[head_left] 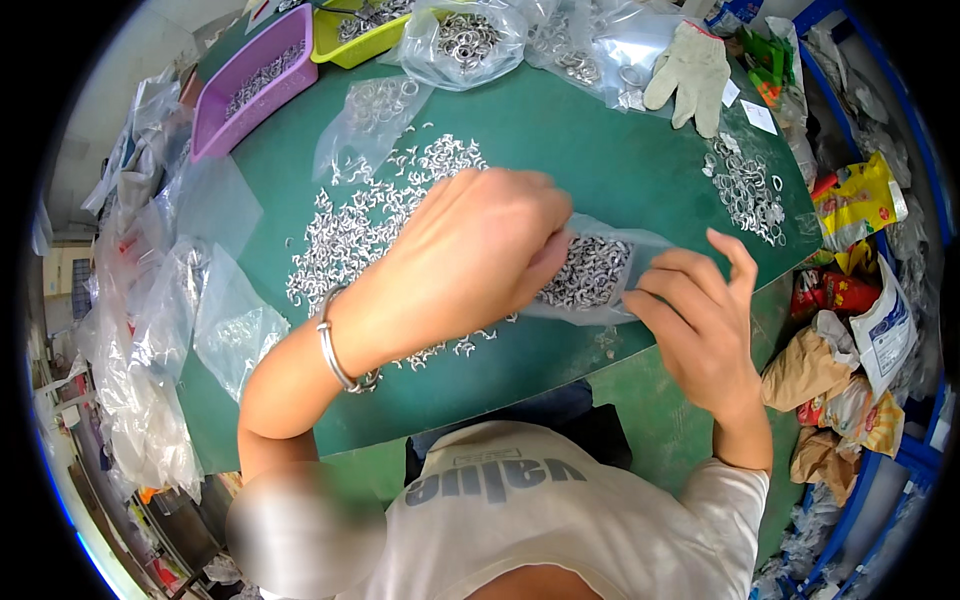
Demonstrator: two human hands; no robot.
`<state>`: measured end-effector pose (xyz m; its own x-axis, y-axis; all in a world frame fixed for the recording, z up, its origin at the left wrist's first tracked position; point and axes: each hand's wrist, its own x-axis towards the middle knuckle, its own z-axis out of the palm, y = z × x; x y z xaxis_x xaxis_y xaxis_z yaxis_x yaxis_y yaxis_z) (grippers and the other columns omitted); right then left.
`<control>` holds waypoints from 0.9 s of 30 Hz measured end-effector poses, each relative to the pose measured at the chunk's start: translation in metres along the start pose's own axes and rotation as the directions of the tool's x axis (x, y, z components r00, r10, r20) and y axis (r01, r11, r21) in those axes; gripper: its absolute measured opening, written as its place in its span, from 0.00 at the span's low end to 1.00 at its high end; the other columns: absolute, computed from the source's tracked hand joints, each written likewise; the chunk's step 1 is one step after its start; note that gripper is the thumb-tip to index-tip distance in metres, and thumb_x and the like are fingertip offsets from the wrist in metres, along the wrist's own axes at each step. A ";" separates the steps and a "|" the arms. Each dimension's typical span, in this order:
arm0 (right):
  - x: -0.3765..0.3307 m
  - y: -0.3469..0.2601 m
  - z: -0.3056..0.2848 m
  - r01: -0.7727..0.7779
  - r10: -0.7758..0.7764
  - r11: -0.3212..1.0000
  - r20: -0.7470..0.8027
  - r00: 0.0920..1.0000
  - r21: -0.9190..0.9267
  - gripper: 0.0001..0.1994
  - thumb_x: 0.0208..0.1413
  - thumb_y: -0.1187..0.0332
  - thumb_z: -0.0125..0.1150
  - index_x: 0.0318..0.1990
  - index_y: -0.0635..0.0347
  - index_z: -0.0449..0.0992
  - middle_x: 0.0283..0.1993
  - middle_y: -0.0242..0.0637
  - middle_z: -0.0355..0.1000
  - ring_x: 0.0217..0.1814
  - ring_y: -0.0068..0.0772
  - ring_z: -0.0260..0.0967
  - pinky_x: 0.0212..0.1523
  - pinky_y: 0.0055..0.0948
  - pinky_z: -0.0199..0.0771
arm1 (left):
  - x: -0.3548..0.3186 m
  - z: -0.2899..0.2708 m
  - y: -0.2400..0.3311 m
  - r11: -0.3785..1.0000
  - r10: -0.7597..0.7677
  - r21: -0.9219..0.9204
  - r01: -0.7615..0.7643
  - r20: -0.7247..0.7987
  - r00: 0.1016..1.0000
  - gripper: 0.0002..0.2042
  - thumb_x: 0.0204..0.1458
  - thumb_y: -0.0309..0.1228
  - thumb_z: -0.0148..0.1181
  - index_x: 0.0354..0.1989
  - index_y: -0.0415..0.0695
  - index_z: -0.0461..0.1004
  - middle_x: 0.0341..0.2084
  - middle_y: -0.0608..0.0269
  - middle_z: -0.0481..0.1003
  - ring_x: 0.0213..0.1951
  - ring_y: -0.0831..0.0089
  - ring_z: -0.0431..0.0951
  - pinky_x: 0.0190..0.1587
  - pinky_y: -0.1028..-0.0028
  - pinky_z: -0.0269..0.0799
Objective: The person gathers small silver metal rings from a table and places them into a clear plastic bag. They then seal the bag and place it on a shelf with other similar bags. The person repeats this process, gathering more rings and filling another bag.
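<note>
A transparent plastic bag (588, 273) filled with small silver-grey curved metal pieces lies on the green table. My right hand (695, 315) pinches its right end between thumb and fingers, with the index finger raised. Over the bag's left end, my left hand (490, 240) is closed with the knuckles up. Its fingertips are hidden, so what it holds cannot be made out. Under and beyond my left forearm spreads a loose heap of similar curved pieces (345, 235).
A purple bin (215, 125) and a yellow-green bin (335, 45) hold metal parts at the far left. Bags of rings (465, 40) line the far edge. A work glove (690, 80) and loose rings (745, 190) lie right. Empty plastic bags (230, 310) cover the left edge.
</note>
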<state>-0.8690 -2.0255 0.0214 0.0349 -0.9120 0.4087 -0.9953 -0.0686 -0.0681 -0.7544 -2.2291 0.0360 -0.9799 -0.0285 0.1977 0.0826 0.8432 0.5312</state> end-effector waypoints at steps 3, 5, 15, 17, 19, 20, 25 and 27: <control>-0.003 -0.015 0.003 -0.059 0.057 0.998 -0.135 0.989 -0.016 0.10 0.35 0.65 0.58 0.28 0.57 0.73 0.36 0.32 0.68 0.42 0.33 0.65 0.45 0.47 0.58 | -0.014 0.000 0.010 0.999 0.041 -0.018 -0.040 0.041 0.998 0.07 0.43 0.24 0.59 0.21 0.36 0.68 0.17 0.54 0.66 0.20 0.56 0.67 0.21 0.65 0.61; -0.009 -0.044 0.012 0.106 -0.106 0.994 -0.101 0.989 -0.008 0.09 0.32 0.64 0.57 0.26 0.53 0.72 0.39 0.29 0.67 0.43 0.30 0.63 0.40 0.37 0.56 | -0.019 0.003 0.005 0.996 0.007 -0.085 -0.009 -0.023 1.000 0.07 0.43 0.23 0.59 0.20 0.36 0.68 0.15 0.55 0.65 0.17 0.59 0.65 0.20 0.67 0.59; -0.002 -0.020 0.024 -0.077 0.091 0.991 -0.131 0.987 0.108 0.15 0.25 0.71 0.60 0.30 0.53 0.79 0.38 0.32 0.67 0.39 0.35 0.61 0.37 0.37 0.54 | -0.052 0.013 -0.016 0.948 -0.227 -0.275 0.159 -0.234 0.945 0.08 0.42 0.20 0.60 0.16 0.36 0.67 0.10 0.64 0.58 0.13 0.75 0.55 0.17 0.75 0.48; -0.006 -0.022 0.020 -0.081 0.090 0.993 -0.114 0.989 0.087 0.14 0.25 0.70 0.60 0.28 0.53 0.79 0.37 0.32 0.67 0.38 0.35 0.61 0.37 0.37 0.54 | -0.054 0.017 -0.014 0.934 -0.243 -0.319 0.160 -0.239 0.940 0.08 0.43 0.20 0.60 0.16 0.36 0.67 0.11 0.64 0.59 0.13 0.75 0.56 0.17 0.75 0.48; -0.005 -0.025 0.016 -0.114 0.121 0.991 -0.097 0.988 0.069 0.14 0.25 0.70 0.60 0.28 0.53 0.79 0.35 0.32 0.66 0.38 0.35 0.61 0.37 0.37 0.54 | -0.056 0.019 -0.014 0.924 -0.242 -0.353 0.146 -0.244 0.939 0.08 0.43 0.20 0.59 0.17 0.36 0.67 0.11 0.64 0.60 0.13 0.76 0.57 0.17 0.76 0.49; -0.005 -0.027 0.013 -0.132 0.137 0.989 -0.089 0.987 0.059 0.14 0.25 0.69 0.60 0.28 0.52 0.80 0.35 0.32 0.66 0.38 0.35 0.60 0.37 0.37 0.54 | -0.056 0.020 -0.015 0.922 -0.234 -0.363 0.133 -0.248 0.940 0.08 0.44 0.20 0.59 0.17 0.36 0.67 0.12 0.64 0.61 0.13 0.77 0.57 0.17 0.76 0.49; -0.002 -0.030 0.001 -0.154 0.155 0.988 -0.080 0.985 0.013 0.14 0.24 0.69 0.60 0.28 0.51 0.80 0.32 0.30 0.64 0.38 0.35 0.61 0.38 0.37 0.56 | -0.055 0.026 -0.010 0.880 -0.256 -0.464 0.099 -0.290 0.922 0.09 0.45 0.21 0.59 0.17 0.36 0.67 0.12 0.66 0.61 0.14 0.81 0.56 0.16 0.77 0.48; -0.003 -0.031 -0.002 -0.142 0.143 0.990 -0.078 0.987 0.006 0.15 0.24 0.70 0.60 0.28 0.51 0.80 0.32 0.30 0.64 0.37 0.34 0.61 0.38 0.36 0.57 | -0.054 0.026 -0.010 0.879 -0.250 -0.468 0.088 -0.295 0.922 0.09 0.46 0.22 0.59 0.17 0.36 0.67 0.12 0.66 0.62 0.14 0.81 0.56 0.16 0.77 0.48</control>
<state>-0.8382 -2.0198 0.0237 -0.1145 -0.8781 0.4647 -0.9896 0.0595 -0.1313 -0.7070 -2.2217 -0.0012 -0.8707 -0.3952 0.2928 0.0716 0.4872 0.8704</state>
